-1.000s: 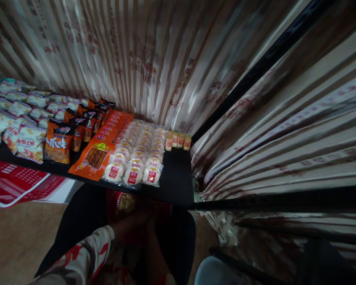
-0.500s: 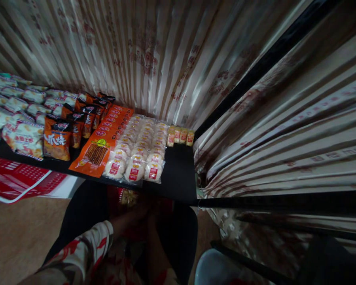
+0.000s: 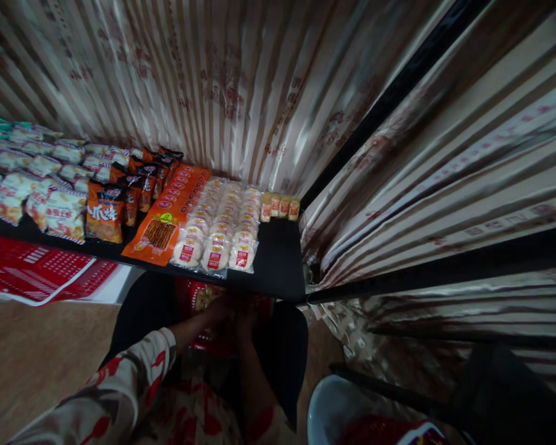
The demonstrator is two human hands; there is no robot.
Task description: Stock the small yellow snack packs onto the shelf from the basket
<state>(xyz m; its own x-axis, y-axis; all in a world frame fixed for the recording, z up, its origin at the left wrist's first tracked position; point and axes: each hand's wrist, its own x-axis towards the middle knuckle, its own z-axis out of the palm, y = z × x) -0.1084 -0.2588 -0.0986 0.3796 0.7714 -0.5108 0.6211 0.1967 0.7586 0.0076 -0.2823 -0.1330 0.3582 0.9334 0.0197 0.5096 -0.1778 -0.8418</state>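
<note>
My left hand and my right hand are close together over my lap, just below the front edge of the black shelf. Deep shadow hides the fingers of both, so whether they hold anything cannot be made out. Around and under them is a red container with holes, which looks like a plastic basket. Small yellowish wrapped packs show in it, beside my left hand. Above on the shelf lie three columns of wrapped round white crackers and several small yellow packs.
Left along the shelf are a flat orange pack of brown sticks, several black-and-orange snack bags and many white bags. A red basket stands lower left. A pale bucket is lower right. Pleated curtains hang behind.
The view has shifted, so the shelf's goods sit farther right at the left side. More of the red container shows around my hands, which remain close together on my lap.
</note>
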